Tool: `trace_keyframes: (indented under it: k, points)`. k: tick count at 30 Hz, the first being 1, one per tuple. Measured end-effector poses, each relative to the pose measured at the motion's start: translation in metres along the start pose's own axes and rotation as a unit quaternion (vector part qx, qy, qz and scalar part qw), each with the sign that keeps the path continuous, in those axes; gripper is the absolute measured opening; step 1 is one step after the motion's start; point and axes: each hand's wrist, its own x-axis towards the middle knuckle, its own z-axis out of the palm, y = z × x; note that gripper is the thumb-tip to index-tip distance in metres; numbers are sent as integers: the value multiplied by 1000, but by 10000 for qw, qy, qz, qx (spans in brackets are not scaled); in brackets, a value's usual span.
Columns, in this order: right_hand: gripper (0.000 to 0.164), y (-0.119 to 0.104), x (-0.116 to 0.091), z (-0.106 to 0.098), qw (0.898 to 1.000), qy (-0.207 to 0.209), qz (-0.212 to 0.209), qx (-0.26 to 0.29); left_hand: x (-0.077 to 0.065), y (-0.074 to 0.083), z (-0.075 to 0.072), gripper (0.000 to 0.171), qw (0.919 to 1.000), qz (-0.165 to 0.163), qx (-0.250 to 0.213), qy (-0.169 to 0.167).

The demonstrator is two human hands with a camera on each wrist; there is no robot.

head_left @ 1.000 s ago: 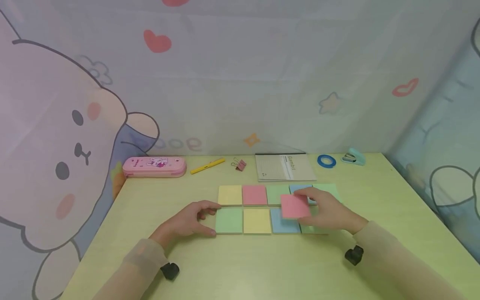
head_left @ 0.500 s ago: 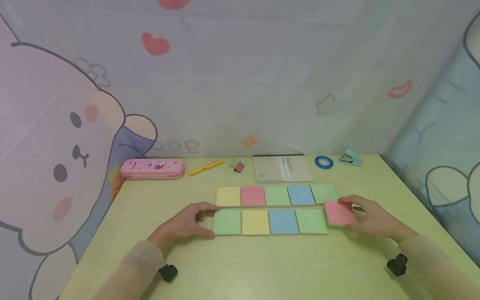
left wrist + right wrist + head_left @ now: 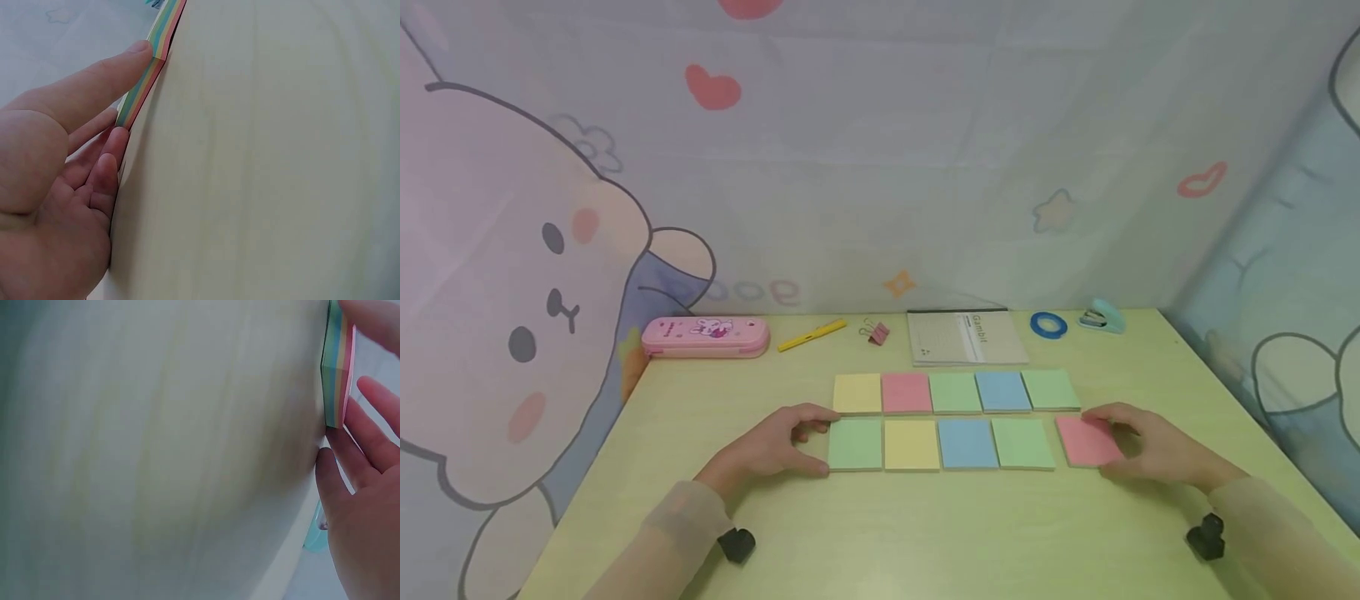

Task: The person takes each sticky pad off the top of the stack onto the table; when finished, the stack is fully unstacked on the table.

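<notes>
Two rows of square sticky note pads lie on the table, with green, yellow, pink and blue tops. My left hand point(image 3: 778, 442) grips the left corners of the green sticky note pad point(image 3: 855, 444) that begins the near row; thumb below, fingertips above. At the row's right end, my right hand point(image 3: 1165, 446) holds the pink sticky note pad point(image 3: 1087, 442) by its right side. A narrow gap separates it from the green pad point(image 3: 1023, 443) to its left. Striped layers show on the side of the pink pad point(image 3: 336, 394) in the right wrist view.
Along the back of the table stand a pink pencil case point(image 3: 705, 337), a yellow pen point(image 3: 812, 335), binder clips point(image 3: 877, 333), a notebook point(image 3: 967, 337), a blue tape roll point(image 3: 1048, 326) and a mint stapler point(image 3: 1102, 317). A printed cloth point(image 3: 865, 167) hangs behind.
My right hand has carried the pink pad rightward from above the blue and green pads and lowered it to the near row's right end. The left hand keeps its place.
</notes>
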Motion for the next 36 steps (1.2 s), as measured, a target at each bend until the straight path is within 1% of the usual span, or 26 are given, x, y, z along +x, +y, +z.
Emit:
trace_keyframes:
  k: [7, 13, 19, 26, 32, 36]
  points:
    - [68, -3, 3, 2, 9999, 23, -131, 92, -1, 1, -1, 74, 10000, -27, 34, 46]
    - [67, -3, 6, 5, 9996, 48, -272, 86, -1, 1, -1, 74, 10000, -50, 34, 44]
    - [68, -5, 6, 5, 9997, 2, -239, 38, -1, 2, -1, 74, 10000, -73, 26, 41]
    - [68, -8, 7, 4, 9995, -4, -328, -40, 0, 1, -2, 74, 10000, -47, 37, 11]
    - [69, -9, 7, 4, 9996, -77, -241, -132, -1, 2, -2, 74, 10000, -74, -13, 2]
    - [69, -8, 8, 4, 9997, -124, -212, -84, -3, 1, -2, 74, 10000, -92, 20, 4]
